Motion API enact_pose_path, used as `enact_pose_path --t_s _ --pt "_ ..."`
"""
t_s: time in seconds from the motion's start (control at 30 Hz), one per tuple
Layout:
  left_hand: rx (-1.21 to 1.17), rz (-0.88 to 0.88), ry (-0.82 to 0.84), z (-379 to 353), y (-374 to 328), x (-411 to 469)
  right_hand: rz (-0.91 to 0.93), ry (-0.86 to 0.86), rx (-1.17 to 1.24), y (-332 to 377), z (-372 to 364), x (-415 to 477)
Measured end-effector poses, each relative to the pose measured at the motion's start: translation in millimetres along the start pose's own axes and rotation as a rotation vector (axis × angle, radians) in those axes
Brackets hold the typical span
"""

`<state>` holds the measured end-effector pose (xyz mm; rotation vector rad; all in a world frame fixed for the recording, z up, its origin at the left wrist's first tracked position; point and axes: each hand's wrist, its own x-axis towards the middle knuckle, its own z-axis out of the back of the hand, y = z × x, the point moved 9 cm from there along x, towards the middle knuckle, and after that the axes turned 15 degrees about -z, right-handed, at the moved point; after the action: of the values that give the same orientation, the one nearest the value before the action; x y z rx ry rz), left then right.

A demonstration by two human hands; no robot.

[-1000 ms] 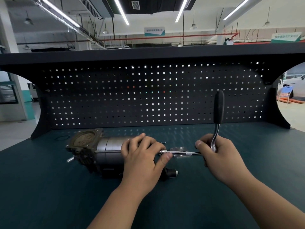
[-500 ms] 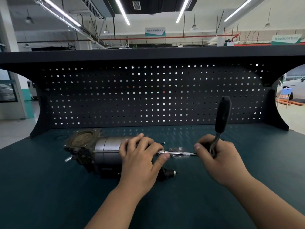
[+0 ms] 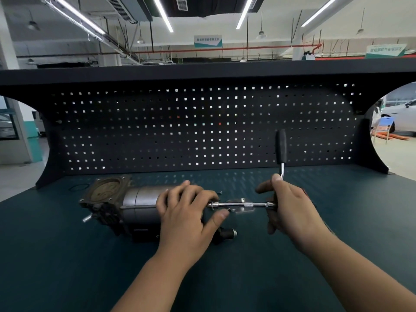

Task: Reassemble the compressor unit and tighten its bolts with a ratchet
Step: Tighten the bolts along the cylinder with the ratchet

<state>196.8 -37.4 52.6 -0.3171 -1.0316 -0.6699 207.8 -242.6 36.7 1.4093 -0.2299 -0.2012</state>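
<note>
Dark teal workbench (image 3: 67, 255) fills the lower half of the frame, backed by a black pegboard (image 3: 202, 131) with daylight showing through its square holes, and above that a workshop ceiling with strip lights. At the right edge, past the cut-out of the board, part of a white car (image 3: 403, 113) shows. The compressor unit (image 3: 139, 199) lies on its side a little left of centre on the bench. Its body is a dull grey metal cylinder. Its left end carries a squarish head with a round brownish plate marked by a swirl, and darker cast parts sit below that. A silver pin (image 3: 86, 219) juts out at the lower left, and a black port (image 3: 228, 233) with a bright ring pokes out at the lower right, under my wrist. My left hand (image 3: 186, 212) lies over the right end of the cylinder, fingers curved across its top and thumb stretched out toward the tool. My right hand (image 3: 290, 208), right of centre, is closed round the head of the ratchet (image 3: 281, 149), whose black handle stands straight up against the pegboard. A chrome extension bar (image 3: 238, 204) runs level from my fist to the compressor's end. A small bright metal plate (image 3: 242, 210) lies on the bench just beneath it, and a thin black ring (image 3: 77, 188) lies behind the compressor's head.
</note>
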Motion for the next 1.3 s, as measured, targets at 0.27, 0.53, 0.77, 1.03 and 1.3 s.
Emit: enact_pose_path --t_s 0.27,0.53,0.77,1.03,1.3 --pt "-0.013 0.016 -0.026 1.9 0.4 1.0 -0.34 0.183 0.329 -22.0 -17.1 0.7" --pt "-0.018 0.019 -0.032 2.0 0.0 2.9 0.468 -0.136 -0.4 27.0 6.5 -22.8" --pt "-0.028 0.018 -0.004 -1.1 1.0 4.4 0.702 -0.166 -0.472 35.1 4.9 -33.3" --pt "-0.048 0.025 0.043 -6.3 2.3 4.3 0.161 -0.032 0.003 6.8 4.0 -0.6" --pt "-0.035 0.019 0.034 -4.9 0.8 4.9 0.03 0.19 0.06 9.1 -5.5 -1.1"
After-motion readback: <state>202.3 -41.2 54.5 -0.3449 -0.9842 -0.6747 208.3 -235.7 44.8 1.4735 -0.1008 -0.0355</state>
